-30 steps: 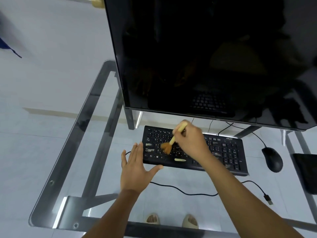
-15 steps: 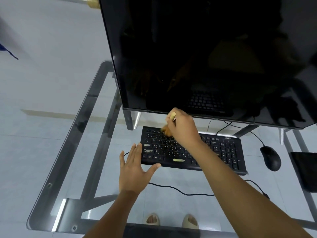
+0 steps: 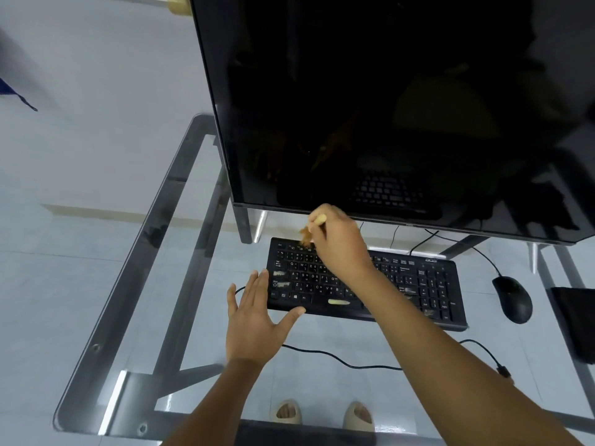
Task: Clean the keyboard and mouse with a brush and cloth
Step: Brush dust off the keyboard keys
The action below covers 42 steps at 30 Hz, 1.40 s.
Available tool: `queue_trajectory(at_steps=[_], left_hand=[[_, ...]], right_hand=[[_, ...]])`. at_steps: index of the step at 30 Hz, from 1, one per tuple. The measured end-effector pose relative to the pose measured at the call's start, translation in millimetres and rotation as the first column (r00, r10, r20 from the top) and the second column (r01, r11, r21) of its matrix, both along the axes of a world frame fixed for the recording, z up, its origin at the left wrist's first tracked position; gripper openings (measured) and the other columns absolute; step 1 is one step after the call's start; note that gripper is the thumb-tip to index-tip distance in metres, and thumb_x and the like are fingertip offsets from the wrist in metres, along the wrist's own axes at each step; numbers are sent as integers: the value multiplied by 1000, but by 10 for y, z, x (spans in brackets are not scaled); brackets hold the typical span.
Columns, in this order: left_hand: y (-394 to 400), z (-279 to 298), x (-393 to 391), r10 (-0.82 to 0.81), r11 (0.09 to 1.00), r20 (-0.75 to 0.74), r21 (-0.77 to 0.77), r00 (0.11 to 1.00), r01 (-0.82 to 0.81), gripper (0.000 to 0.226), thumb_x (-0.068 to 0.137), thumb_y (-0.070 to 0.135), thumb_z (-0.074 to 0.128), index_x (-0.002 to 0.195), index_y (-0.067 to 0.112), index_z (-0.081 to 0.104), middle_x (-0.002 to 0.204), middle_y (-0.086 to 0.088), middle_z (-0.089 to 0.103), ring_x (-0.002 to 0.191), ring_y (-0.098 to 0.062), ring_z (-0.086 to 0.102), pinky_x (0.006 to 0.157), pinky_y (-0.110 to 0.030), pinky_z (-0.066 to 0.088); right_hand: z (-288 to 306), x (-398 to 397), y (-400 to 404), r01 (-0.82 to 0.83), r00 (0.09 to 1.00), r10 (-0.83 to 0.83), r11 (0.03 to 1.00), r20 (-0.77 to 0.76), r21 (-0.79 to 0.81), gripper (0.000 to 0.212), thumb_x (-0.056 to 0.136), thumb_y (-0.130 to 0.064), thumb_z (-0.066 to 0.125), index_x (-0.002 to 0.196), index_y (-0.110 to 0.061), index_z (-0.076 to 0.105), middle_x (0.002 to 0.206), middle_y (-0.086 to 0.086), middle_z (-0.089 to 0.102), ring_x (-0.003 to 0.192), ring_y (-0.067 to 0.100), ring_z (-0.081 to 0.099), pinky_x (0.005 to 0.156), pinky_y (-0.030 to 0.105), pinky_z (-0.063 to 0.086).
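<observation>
A black keyboard (image 3: pixel 418 284) lies on a glass desk, below a large dark monitor. My right hand (image 3: pixel 341 243) grips a small wooden brush (image 3: pixel 307 235) whose orange bristles sit over the keyboard's top left key row; the handle tip pokes out above my fingers. My left hand (image 3: pixel 254 320) lies flat with fingers spread at the keyboard's front left corner, thumb against its front edge. A black mouse (image 3: pixel 512 299) rests to the right of the keyboard. No cloth can be made out.
The monitor (image 3: pixel 386 107) hangs close over the keyboard's back edge. A loose black cable (image 3: pixel 341 358) runs across the glass desk (image 3: pixel 128 284) in front of the keyboard. A dark flat object (image 3: pixel 576 320) lies at the right edge. Sandalled feet show through the glass.
My right hand has carried the brush from the keyboard's middle left keys up to the top left row. My left hand has stayed put.
</observation>
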State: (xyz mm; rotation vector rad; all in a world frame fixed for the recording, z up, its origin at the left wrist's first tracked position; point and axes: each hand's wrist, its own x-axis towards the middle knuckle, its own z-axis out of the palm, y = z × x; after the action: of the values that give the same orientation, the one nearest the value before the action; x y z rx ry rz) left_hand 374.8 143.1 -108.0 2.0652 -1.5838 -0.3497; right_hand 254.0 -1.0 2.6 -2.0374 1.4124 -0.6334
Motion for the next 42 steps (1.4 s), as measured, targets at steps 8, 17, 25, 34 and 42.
queue_trajectory(at_steps=[8,17,25,34,42], left_hand=[[0,-5,4,-11,1000,14,13,1000,10,94,79,76,50,145,10,33,147,-3,44,144,-12,24,120,-47,6],[-7,43,10,-5,1000,-23,-5,1000,5,92,77,73,52,144,12,35,145,-5,46,143,-11,22,120,-47,6],[2,-18,16,-47,996,36,71,998,44,93,79,78,39,147,16,26,150,-5,39,145,-16,21,120,-49,5],[-165,134,-287,-149,988,135,61,979,142,100,81,74,37,150,4,17,159,-11,13,148,-22,1,118,-52,4],[-694,311,-849,-530,837,97,223,843,500,113,74,82,37,152,13,-5,160,1,-12,145,-12,-19,119,-40,-8]], right_hand=[[-10,-355,185,170,983,-164,983,-86,65,12,92,-20,56,86,-10,56,66,-1,61,45,2,49,40,15,34],[-90,-305,320,107,994,-107,994,-4,-11,9,95,-22,55,90,-15,57,81,0,66,69,12,64,63,34,57],[-37,-778,128,186,975,-189,982,118,37,5,94,-12,56,91,-12,59,79,-3,66,63,0,62,56,16,47],[-73,-1185,142,302,943,-306,952,129,49,6,95,-12,55,90,-13,58,83,2,69,68,-2,63,65,13,52],[-17,-1443,228,236,962,-249,965,114,115,9,93,-13,54,88,-17,59,81,6,70,72,21,69,67,29,57]])
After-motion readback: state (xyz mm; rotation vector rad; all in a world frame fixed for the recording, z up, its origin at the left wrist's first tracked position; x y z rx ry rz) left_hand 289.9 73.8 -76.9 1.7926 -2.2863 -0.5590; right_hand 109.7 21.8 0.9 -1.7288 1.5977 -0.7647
